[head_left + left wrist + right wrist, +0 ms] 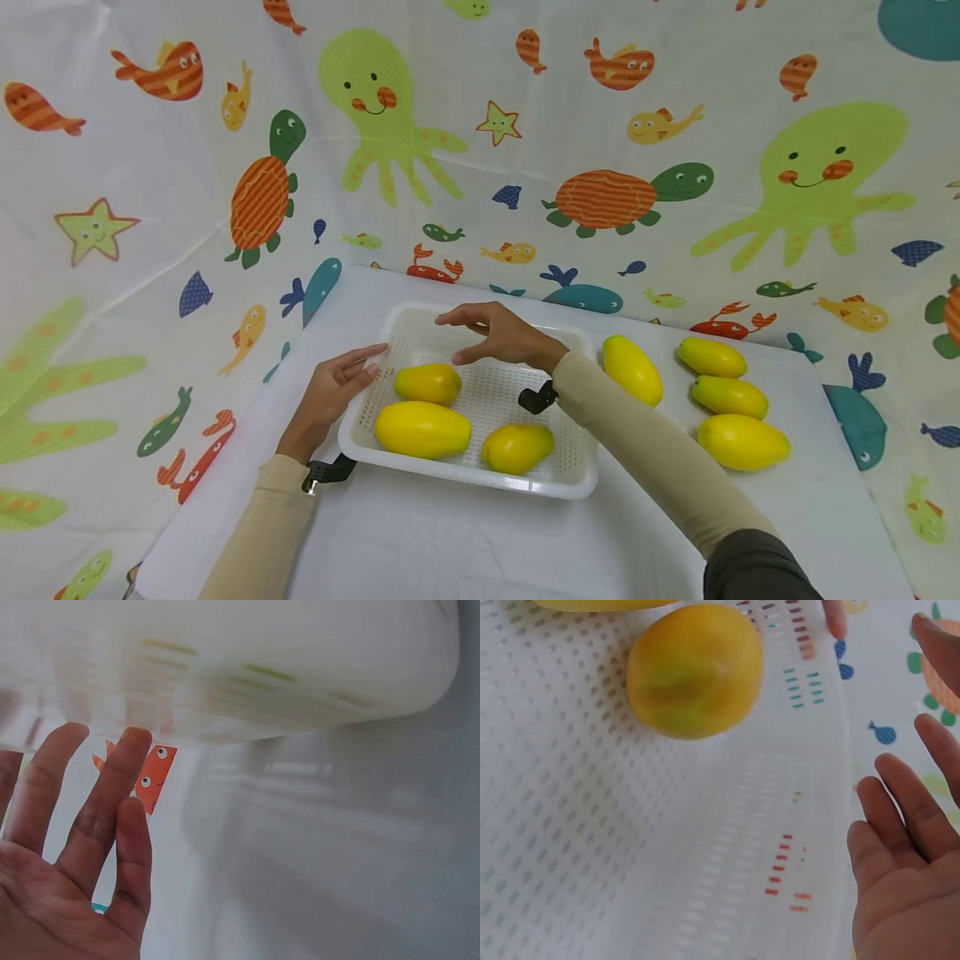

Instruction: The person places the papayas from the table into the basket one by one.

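A white perforated plastic basket point(465, 477) holds three oblong yellow fruits, like papayas with greenish ends: a small one point(427, 383) at the left, a larger one point(422, 430) in front of it, and another point(517, 448) at the front right. My left hand point(330, 396) is at the basket's left rim, fingers extended; in the left wrist view, fingertips point(136, 736) reach the outer wall. Over the back of the basket is my right hand point(502, 335), thumb and fingers spread in a loose curve with nothing between them. Close below it lies the small fruit.
To the right of the basket, a yellow fruit point(632, 371) lies beside its wall. Farther right, three more fruits point(729, 397) lie in a row on the white table point(660, 525). A sea-animal-print curtain point(480, 183) hangs behind and at the left.
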Tool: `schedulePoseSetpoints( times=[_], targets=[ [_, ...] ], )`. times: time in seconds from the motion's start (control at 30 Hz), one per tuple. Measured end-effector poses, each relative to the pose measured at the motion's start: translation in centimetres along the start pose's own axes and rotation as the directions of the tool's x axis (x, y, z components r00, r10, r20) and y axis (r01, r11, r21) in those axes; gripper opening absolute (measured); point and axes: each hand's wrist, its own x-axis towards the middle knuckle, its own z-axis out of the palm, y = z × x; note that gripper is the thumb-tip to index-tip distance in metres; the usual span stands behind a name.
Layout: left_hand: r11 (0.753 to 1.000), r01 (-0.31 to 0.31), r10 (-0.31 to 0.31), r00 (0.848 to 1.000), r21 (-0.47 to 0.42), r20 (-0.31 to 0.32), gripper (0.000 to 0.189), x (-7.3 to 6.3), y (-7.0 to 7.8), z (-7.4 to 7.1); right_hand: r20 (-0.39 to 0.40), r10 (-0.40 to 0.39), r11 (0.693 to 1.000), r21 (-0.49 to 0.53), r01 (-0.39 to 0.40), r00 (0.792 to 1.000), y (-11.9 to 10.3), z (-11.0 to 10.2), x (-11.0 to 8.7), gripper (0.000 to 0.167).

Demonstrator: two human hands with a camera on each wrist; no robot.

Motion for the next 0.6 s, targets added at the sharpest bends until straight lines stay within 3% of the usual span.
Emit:
schedulePoseSetpoints(
  times=[0.37, 0.6],
  targets=[
    [1.0, 0.014, -0.014, 1.0, 0.007, -0.011, 0.054, -0.2, -0.1, -0.1, -0.116, -0.012, 1.0, 0.014, 0.013, 0.993, 1.3, -2.8, -4.1, 0.06],
    [1.0, 0.008, -0.008, 1.0, -0.005, -0.016, 0.055, -0.1, -0.1, 0.0, -0.207, -0.02, 0.999, 0.036, 0.028, 0.978, 2.5, -4.5, -7.1, 0.063]
  ],
)
